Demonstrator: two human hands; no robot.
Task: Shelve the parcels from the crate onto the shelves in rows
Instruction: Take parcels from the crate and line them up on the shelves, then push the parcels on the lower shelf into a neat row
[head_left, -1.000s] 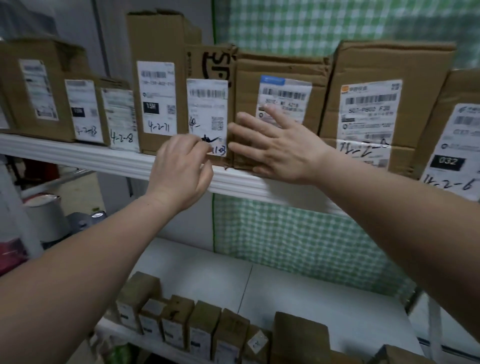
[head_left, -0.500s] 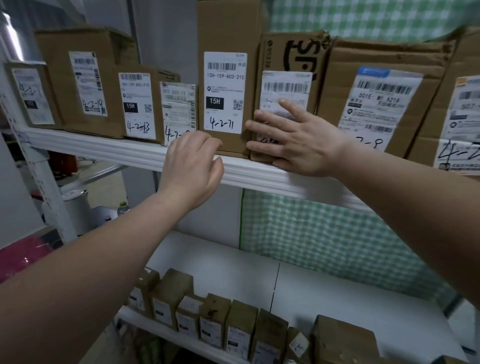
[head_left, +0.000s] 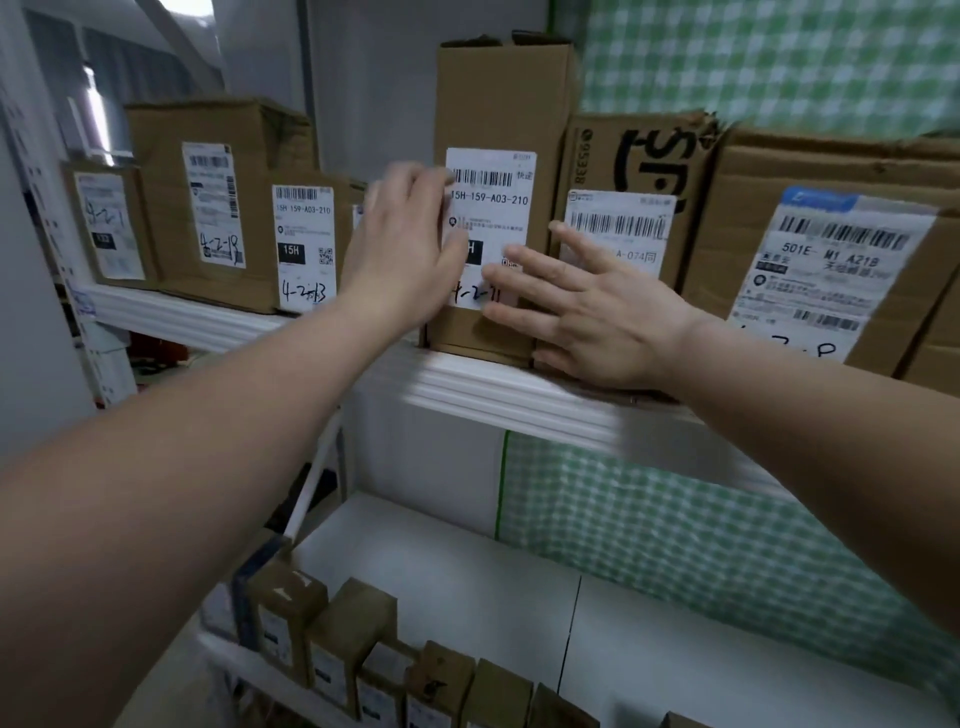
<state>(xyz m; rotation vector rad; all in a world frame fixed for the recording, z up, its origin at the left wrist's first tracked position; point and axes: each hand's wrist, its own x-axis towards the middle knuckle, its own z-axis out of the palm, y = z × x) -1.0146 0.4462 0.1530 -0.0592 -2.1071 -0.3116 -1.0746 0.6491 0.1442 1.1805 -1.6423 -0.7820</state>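
A row of brown cardboard parcels with white labels stands on the upper white shelf. The tall parcel labelled 15H-159-A03-210 stands in the middle. My left hand lies against its left front edge with relaxed fingers, blurred by motion. My right hand presses flat, fingers spread, on the fronts of the tall parcel and the neighbouring parcel with black lettering. A wider parcel stands to the right. Left of my hands stand a low parcel marked 4-2-13 and a bigger one.
A small parcel ends the row at the far left by the shelf upright. The lower shelf carries a front row of small brown boxes. Green checked cloth hangs behind the shelves on the right.
My view has shifted left along the shelf. My left hand rose from the shelf edge to the tall parcel's front. My right hand slid left from the lettered parcel onto the tall one.
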